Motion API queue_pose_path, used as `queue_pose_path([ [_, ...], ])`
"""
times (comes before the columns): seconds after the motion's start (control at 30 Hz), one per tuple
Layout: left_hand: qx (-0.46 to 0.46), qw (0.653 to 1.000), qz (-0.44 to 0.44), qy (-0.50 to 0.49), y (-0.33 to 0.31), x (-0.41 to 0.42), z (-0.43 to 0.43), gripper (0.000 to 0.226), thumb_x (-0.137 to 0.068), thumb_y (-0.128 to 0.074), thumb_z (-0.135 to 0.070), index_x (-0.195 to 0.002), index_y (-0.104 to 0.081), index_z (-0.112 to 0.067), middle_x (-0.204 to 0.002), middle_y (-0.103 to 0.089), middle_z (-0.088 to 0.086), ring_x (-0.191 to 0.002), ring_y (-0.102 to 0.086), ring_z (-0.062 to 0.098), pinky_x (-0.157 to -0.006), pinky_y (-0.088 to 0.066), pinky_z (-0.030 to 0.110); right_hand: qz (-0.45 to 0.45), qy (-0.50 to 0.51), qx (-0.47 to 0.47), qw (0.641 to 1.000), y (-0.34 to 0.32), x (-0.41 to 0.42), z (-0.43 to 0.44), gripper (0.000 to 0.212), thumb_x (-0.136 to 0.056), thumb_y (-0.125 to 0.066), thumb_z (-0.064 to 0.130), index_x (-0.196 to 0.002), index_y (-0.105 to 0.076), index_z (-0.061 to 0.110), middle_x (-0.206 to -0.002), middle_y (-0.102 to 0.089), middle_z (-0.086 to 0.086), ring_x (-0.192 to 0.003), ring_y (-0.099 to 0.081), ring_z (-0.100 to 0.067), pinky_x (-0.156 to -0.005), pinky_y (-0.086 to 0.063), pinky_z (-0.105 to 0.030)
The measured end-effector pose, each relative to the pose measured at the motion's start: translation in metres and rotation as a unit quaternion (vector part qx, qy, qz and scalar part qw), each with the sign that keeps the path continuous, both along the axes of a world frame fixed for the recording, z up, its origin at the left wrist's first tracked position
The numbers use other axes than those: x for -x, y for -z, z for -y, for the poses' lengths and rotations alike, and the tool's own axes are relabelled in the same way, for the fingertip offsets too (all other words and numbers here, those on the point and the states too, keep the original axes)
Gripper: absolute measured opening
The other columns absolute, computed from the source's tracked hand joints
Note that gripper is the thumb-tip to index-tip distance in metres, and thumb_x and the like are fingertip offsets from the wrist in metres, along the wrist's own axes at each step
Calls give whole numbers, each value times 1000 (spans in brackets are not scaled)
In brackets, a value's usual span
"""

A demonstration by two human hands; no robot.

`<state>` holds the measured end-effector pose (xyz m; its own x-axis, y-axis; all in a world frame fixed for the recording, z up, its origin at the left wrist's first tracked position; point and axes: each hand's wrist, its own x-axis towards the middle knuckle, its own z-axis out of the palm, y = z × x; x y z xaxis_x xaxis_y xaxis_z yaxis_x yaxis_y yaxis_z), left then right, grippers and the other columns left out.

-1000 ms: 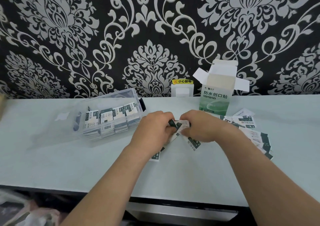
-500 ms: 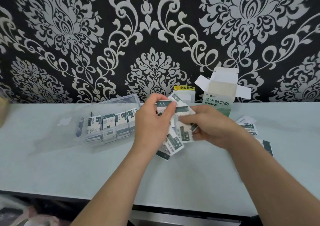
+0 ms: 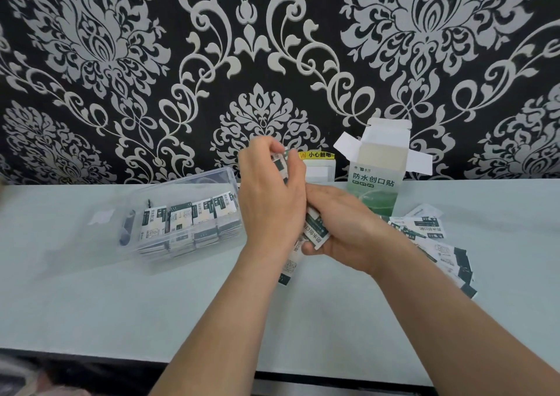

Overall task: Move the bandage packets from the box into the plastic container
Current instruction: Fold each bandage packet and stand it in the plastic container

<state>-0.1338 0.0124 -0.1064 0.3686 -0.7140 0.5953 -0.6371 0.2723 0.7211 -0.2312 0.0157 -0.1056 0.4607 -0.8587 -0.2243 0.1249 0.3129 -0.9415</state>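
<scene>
Both hands meet above the table, sharing a bundle of bandage packets [image 3: 315,232]. The left hand [image 3: 269,204] has risen since a second ago, when both hands were down on the tabletop gathering packets. Its curled fingertips now pinch the bundle's upper end in front of the wallpaper, beside a yellow warning label [image 3: 318,155]. The right hand [image 3: 351,229] sits lower, fingers curled under the bundle's bottom end. The packets, fanned out half a second back, are drawn closer together, with one end hanging below the left wrist. Each packet is white with a dark green band and printed text. Just left of the hands, the clear plastic container [image 3: 181,180] lies on the pale table [image 3: 91,304], unmoved, with rows of packets [image 3: 188,218] stacked inside. Behind the right hand the box [image 3: 375,183] stands upright, flaps open. More loose packets [image 3: 439,244] are strewn on the table beyond the right forearm.
</scene>
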Motion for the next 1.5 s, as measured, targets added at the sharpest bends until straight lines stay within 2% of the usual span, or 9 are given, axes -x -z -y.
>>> queue_pose_path([
  [0.17,1,998,-20,51,-7,-6,2,15,-93,-57,-22,-102,-68,-24,-99,-67,-9,-92,-61,4,-83,-50,24,5,-4,15,1000,-4,3,-1,38,-100,-46,38,-107,-63,5,-71,-59,-9,-45,-55,-19,-34,-34,-18],
  [0.3,-21,998,-35,57,-11,-7,-3,10,-89,-62,-19,-81,-67,-23,-76,-65,-15,-72,-59,-8,-63,-41,4,21,66,-17,997,-10,6,-2,33,-98,-50,40,-99,-65,11,-75,-67,-9,-48,-60,-23,-34,-35,-18],
  [0.47,-44,994,-75,72,-7,-5,-13,20,-87,-68,-27,-76,-51,-24,-60,-55,-11,-55,-60,-3,-38,-47,19,12,115,-61,991,-9,2,-3,30,-97,-51,37,-99,-66,12,-69,-70,-6,-52,-67,-27,-34,-37,-18],
  [0.73,-39,995,6,93,-1,-17,-16,4,-83,-70,-27,-87,-69,-29,-80,-66,-17,-70,-59,5,-65,-48,22,-22,64,-65,996,-7,4,-1,18,-92,-60,31,-91,-69,15,-71,-66,-4,-47,-60,-17,-34,-32,-13],
  [0.97,-66,995,-21,66,4,-21,-13,39,-88,-63,-37,-62,-47,-12,-54,-43,-3,-50,-36,10,-51,-35,28,-8,153,-110,982,-2,-5,4,13,-87,-64,26,-83,-61,14,-61,-57,-2,-40,-45,-13,-32,-25,-14],
  [1.07,-92,988,-46,112,2,-20,-15,30,-89,-63,-41,-70,-59,-18,-63,-57,-1,-49,-49,18,-45,-49,37,7,194,-131,972,0,-12,4,19,-92,-54,26,-76,-52,16,-53,-48,1,-35,-32,-9,-35,-16,-13],
  [1.17,-131,975,-90,154,-3,-20,-22,13,-82,-74,-33,-74,-70,-24,-67,-66,-4,-44,-57,17,-40,-45,22,0,222,-127,967,-2,-14,3,19,-94,-46,23,-77,-51,15,-62,-35,-1,-32,-25,-8,-36,-13,-14],
  [1.4,-119,982,-66,131,1,-24,-25,11,-85,-71,-28,-77,-65,-24,-66,-64,1,-50,-58,21,-45,-45,30,0,234,-66,970,-3,-20,-3,26,-98,-48,24,-77,-57,12,-40,-52,3,-35,-43,-10,-39,-27,-19],
  [1.5,-107,986,-62,110,5,-18,-27,18,-86,-69,-28,-78,-56,-19,-61,-56,-5,-50,-50,3,-49,-38,19,-42,219,-22,975,0,-25,-3,37,-101,-40,28,-72,-57,12,-51,-51,-4,-34,-42,-11,-38,-26,-19],
])
